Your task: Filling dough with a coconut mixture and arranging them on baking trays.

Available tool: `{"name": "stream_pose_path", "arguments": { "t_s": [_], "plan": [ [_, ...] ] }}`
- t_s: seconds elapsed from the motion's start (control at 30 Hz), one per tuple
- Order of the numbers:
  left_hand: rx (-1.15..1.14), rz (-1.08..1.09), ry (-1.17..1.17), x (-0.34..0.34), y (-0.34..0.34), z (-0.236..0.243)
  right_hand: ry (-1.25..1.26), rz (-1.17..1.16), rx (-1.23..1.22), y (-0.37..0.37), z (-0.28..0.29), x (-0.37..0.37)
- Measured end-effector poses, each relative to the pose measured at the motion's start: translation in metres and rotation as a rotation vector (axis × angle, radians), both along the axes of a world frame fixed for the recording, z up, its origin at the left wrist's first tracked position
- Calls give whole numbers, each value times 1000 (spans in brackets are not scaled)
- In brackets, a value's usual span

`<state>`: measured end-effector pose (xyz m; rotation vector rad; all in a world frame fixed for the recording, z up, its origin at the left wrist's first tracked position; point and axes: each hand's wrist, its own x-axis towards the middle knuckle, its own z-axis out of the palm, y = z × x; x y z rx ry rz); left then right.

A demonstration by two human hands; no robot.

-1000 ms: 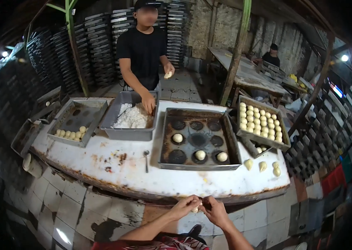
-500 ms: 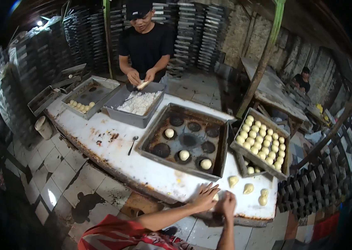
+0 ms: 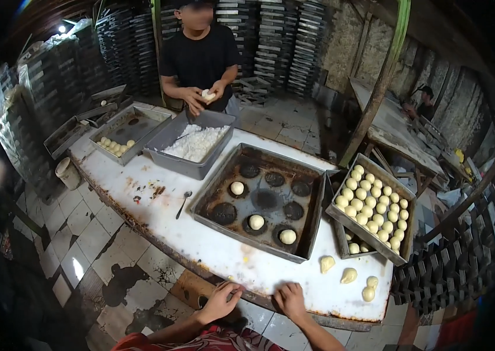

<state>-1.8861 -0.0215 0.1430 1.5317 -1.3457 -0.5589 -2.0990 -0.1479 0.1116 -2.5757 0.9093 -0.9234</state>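
No legible lettering
The large metal tray (image 3: 224,196), grey tub (image 3: 174,162) and tabletop (image 3: 218,257) show no readable words or numbers.

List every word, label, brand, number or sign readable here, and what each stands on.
None can be read. The loose dough pieces, large square tray and grey tub show no lettering; the pale pattern on the red shirt is too unclear to read as words.

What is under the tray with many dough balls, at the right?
Another metal tray sticks out beneath the upper tray; a few dough balls show inside it. The rest of its inside is covered.
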Motion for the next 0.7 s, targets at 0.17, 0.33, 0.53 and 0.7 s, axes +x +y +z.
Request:
{"name": "stream_pose_path", "arguments": {
  "t_s": [0.17, 0.33, 0.53, 0.7],
  "plan": [
    [210, -71, 283, -1, 0, 4, -54, -315, 35, -57, 10, -10],
    [143, -346, 177, 13, -16, 19, 54, -120, 52, 1, -7, -29],
    [262, -427, 175, 61, -30, 4, 445, -490, 115, -6, 21, -9],
    [248, -396, 350, 138, -41, 0, 392, -167, 927, -34, 84, 24]
  ]
}}
